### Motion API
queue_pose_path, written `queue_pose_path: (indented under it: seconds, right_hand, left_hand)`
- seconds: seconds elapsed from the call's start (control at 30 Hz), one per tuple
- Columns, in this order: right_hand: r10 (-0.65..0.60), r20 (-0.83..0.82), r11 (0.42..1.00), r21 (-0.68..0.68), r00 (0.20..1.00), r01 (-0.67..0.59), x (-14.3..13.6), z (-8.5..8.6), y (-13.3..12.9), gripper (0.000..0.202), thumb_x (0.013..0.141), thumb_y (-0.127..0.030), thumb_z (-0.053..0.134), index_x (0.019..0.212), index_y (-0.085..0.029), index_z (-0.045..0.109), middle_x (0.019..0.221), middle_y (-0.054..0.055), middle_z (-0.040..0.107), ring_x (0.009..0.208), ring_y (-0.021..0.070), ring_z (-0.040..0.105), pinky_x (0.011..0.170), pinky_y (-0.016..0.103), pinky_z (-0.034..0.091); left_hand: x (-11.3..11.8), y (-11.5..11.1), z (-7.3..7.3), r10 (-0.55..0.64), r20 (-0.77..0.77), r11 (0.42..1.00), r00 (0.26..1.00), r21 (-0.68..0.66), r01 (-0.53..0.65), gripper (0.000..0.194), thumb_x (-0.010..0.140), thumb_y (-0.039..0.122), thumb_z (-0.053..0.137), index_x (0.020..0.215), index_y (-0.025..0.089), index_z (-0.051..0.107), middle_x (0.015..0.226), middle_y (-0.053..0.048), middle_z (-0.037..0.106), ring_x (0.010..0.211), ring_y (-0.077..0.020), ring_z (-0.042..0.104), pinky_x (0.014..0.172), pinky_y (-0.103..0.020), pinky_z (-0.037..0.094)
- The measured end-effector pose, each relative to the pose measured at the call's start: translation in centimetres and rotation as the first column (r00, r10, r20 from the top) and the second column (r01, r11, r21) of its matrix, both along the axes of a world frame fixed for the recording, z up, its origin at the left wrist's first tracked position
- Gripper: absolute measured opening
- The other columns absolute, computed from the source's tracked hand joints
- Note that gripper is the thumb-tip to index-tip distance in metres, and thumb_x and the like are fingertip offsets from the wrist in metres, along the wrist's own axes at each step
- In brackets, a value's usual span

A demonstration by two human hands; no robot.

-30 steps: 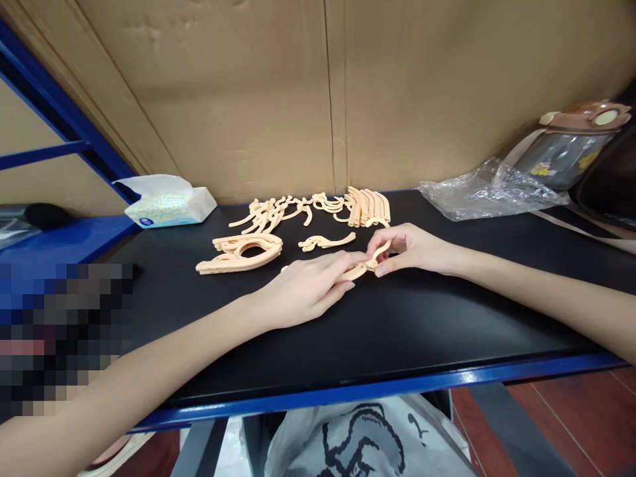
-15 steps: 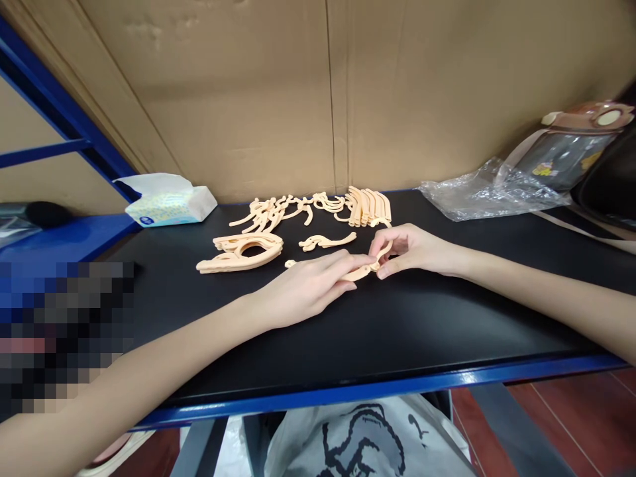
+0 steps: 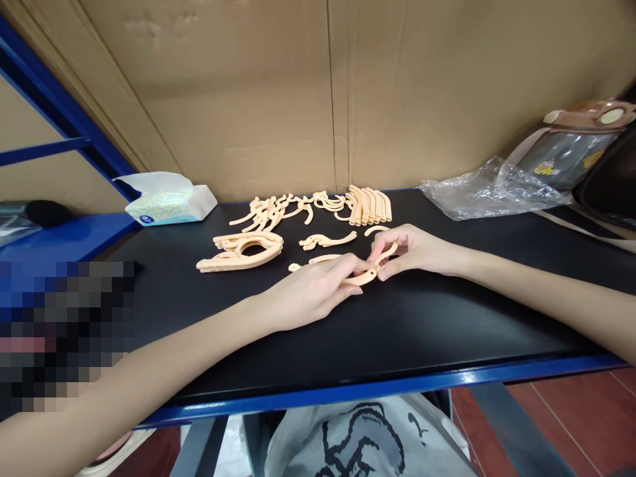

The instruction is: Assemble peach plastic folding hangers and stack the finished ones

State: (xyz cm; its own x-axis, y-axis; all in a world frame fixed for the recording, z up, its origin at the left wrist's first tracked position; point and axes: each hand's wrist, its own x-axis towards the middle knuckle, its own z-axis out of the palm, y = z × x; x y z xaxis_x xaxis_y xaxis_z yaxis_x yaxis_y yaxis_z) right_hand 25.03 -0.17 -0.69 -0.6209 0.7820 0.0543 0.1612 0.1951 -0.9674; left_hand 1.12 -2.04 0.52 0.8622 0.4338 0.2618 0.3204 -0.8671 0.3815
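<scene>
My left hand (image 3: pixel 318 288) is closed on a beige curved plastic hanger arm (image 3: pixel 361 279), its fingers covering the arm's left part. In the fingertips of my right hand (image 3: pixel 400 252) is a slimmer curved hanger piece (image 3: pixel 388 253), tilted up to the right. The two pieces meet between my hands; whether they are joined I cannot tell. Just behind my left fingers lie another hanger arm (image 3: pixel 325 258) and a small end piece (image 3: pixel 295 267), both partly hidden. A short curved piece (image 3: pixel 376 230) rests behind my right fingers. Farther back is a hooked piece (image 3: pixel 328 240).
Folded hangers (image 3: pixel 241 253) are stacked at left. Loose hooks (image 3: pixel 268 211) and a row of hanger arms (image 3: pixel 370 205) lie along the cardboard wall (image 3: pixel 238 99). A tissue pack (image 3: pixel 169 202), a clear plastic bag (image 3: pixel 491 192) and a bottle (image 3: pixel 566 156) stand around the black tabletop (image 3: pixel 422 331).
My left fingers have drawn slightly back and curled more, exposing the arm lying behind them. The held pieces have shifted slightly right, and the short piece behind my right hand now lies nearer.
</scene>
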Motion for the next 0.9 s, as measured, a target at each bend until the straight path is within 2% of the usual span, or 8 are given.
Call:
queue_pose_path:
  seconds: [0.2, 0.37, 0.6, 0.9]
  right_hand:
    - [-0.008, 0.006, 0.999, -0.038, 1.000, 0.008, 0.13, 0.27, -0.08, 0.023, 0.066, -0.025, 0.078, 0.084, -0.017, 0.066, 0.076, -0.002, 0.068, 0.072, 0.0119, 0.064, 0.072, 0.029, 0.048]
    - [0.010, 0.007, 0.999, -0.044, 1.000, -0.010, 0.31, 0.29, -0.02, 0.021, 0.066, -0.022, 0.078, 0.083, -0.018, 0.065, 0.075, -0.004, 0.068, 0.071, 0.0103, 0.063, 0.072, 0.027, 0.047]
    - [0.001, -0.024, 0.999, -0.046, 1.000, -0.002, 0.25, 0.02, 0.04, 0.022, 0.065, -0.021, 0.078, 0.082, -0.018, 0.064, 0.076, -0.003, 0.069, 0.071, 0.0109, 0.064, 0.072, 0.028, 0.048]
    - [-0.016, -0.019, 1.000, -0.005, 1.000, 0.016, 0.04, -0.21, -0.07, 0.023, 0.064, -0.023, 0.079, 0.080, -0.018, 0.064, 0.076, -0.003, 0.068, 0.069, 0.0102, 0.062, 0.070, 0.027, 0.048]
  left_hand:
    - [-0.01, 0.18, 0.02, -0.027, 0.071, 0.996, 0.997, -0.085, 0.033, 0.031, 0.094, 0.017, 0.046, 0.124, 0.022, 0.043, 0.114, -0.005, 0.058, 0.101, -0.0148, 0.060, 0.084, -0.027, 0.048]
    - [-0.13, 0.42, -0.32, -0.032, 0.095, 0.996, 0.995, -0.085, 0.040, 0.034, 0.094, 0.017, 0.046, 0.128, 0.022, 0.043, 0.111, -0.005, 0.058, 0.098, -0.0136, 0.059, 0.086, -0.026, 0.047]
    - [-0.09, 0.75, -0.80, 0.001, 0.138, 0.985, 0.990, -0.172, 0.023, 0.033, 0.094, 0.021, 0.048, 0.126, 0.023, 0.048, 0.099, -0.002, 0.058, 0.088, -0.0119, 0.059, 0.079, -0.024, 0.047]
    - [-0.01, 0.77, -0.67, 0.015, 0.144, 0.971, 0.989, -0.238, 0.020, 0.031, 0.093, 0.021, 0.049, 0.123, 0.023, 0.051, 0.097, -0.002, 0.059, 0.086, -0.0128, 0.059, 0.077, -0.025, 0.048]
